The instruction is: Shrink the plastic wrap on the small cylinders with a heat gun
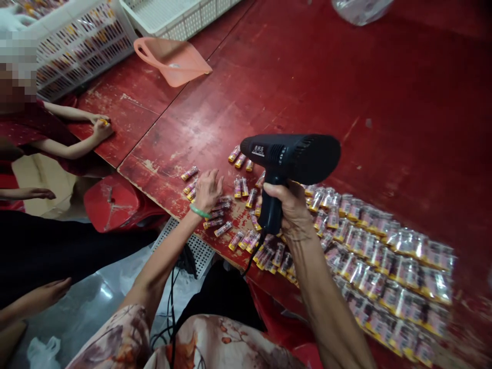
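Observation:
My right hand (288,205) is wrapped round the handle of a black heat gun (292,154), whose narrow nozzle points left above the red table (346,92). My left hand (208,190), with a green bangle at the wrist, rests on or just over small wrapped tubes (215,214) near the table edge, its fingers apart. More tubes (240,187) lie loosely between my hands. To the right, rows of the same yellow-ended, clear-wrapped tubes (369,246) lie packed side by side, partly hidden by my right forearm.
An orange scoop (184,64) lies at the upper left, near a white basket (169,18) and a filled crate (84,46). A person (23,123) sits at the left edge. A red stool (113,202) and a hanging cord (253,251) are nearby.

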A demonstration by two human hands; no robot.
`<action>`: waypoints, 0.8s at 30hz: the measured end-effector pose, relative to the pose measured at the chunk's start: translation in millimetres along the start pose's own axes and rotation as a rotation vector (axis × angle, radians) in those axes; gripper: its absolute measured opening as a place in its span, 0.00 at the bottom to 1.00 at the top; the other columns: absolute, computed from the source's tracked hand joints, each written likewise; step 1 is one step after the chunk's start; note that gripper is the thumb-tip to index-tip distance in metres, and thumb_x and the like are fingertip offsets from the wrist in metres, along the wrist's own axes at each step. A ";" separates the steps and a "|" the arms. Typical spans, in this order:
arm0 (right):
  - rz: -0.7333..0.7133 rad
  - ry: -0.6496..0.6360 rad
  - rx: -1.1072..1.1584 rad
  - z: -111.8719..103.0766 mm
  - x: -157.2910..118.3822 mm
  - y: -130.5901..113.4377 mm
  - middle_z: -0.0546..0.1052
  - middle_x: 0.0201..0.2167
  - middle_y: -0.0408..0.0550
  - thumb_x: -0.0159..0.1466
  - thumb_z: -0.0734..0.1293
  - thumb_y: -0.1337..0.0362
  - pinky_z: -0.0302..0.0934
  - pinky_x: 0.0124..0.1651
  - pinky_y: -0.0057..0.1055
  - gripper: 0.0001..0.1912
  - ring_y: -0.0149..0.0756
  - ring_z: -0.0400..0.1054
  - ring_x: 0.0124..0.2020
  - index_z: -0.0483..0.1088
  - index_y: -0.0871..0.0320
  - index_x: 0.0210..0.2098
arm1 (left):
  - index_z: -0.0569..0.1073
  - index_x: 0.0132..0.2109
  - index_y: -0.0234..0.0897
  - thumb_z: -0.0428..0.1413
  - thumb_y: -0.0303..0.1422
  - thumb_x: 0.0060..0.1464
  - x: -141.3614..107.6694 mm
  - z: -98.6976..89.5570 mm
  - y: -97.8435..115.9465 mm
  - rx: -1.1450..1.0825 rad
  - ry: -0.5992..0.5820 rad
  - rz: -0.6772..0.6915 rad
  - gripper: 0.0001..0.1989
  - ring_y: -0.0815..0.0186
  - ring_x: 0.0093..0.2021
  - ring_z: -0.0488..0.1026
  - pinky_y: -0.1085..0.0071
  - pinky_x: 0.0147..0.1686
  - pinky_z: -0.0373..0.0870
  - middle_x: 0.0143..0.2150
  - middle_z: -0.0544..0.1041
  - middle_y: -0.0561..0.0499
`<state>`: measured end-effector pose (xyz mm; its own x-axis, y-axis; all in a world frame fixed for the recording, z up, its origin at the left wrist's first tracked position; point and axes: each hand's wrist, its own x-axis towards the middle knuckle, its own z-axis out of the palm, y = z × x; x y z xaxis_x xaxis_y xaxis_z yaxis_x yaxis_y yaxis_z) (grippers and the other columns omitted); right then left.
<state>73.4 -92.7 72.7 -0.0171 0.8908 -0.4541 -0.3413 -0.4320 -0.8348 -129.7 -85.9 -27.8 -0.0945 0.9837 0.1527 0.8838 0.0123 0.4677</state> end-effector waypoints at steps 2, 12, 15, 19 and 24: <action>-0.008 0.031 -0.002 1.6 7.5 1.3 0.75 0.22 0.39 0.43 0.78 0.60 0.61 0.16 0.27 0.16 0.30 0.64 0.16 0.74 0.56 0.30 | 0.75 0.48 0.33 0.53 0.34 0.64 -29.3 -8.4 -6.6 -0.058 0.073 0.037 0.11 0.59 0.43 0.76 0.64 0.46 0.72 0.42 0.79 0.42; 0.009 -0.036 -0.078 16.6 26.4 5.5 0.75 0.21 0.40 0.42 0.77 0.59 0.61 0.15 0.27 0.15 0.31 0.67 0.16 0.74 0.58 0.28 | 0.77 0.46 0.33 0.51 0.31 0.63 -123.2 -44.1 -56.7 -0.075 0.426 -0.115 0.11 0.62 0.40 0.78 0.66 0.44 0.75 0.41 0.81 0.43; -0.013 0.034 -0.080 16.9 35.5 8.0 0.74 0.20 0.39 0.42 0.77 0.60 0.60 0.14 0.27 0.16 0.31 0.66 0.15 0.74 0.58 0.29 | 0.77 0.46 0.34 0.51 0.31 0.63 -122.5 -50.3 -60.9 -0.067 0.413 -0.100 0.11 0.62 0.41 0.78 0.65 0.45 0.75 0.40 0.81 0.44; -0.066 0.139 -0.087 7.2 28.9 3.2 0.75 0.20 0.40 0.42 0.77 0.60 0.59 0.13 0.27 0.14 0.31 0.66 0.15 0.75 0.57 0.26 | 0.76 0.47 0.35 0.51 0.33 0.65 -82.6 -34.7 -41.5 -0.092 0.364 -0.050 0.11 0.60 0.44 0.78 0.63 0.47 0.73 0.43 0.81 0.43; -0.103 0.088 -0.048 -3.0 -2.7 -8.7 0.77 0.24 0.43 0.44 0.77 0.61 0.63 0.15 0.29 0.10 0.33 0.68 0.17 0.78 0.56 0.26 | 0.73 0.52 0.31 0.52 0.35 0.65 28.0 21.2 0.9 -0.057 0.011 -0.102 0.14 0.55 0.48 0.74 0.61 0.49 0.70 0.47 0.78 0.38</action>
<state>79.2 -91.8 80.3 0.0987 0.9161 -0.3886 -0.2918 -0.3466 -0.8914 -121.8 -54.5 -41.5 -0.1877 0.9759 0.1110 0.8418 0.1016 0.5302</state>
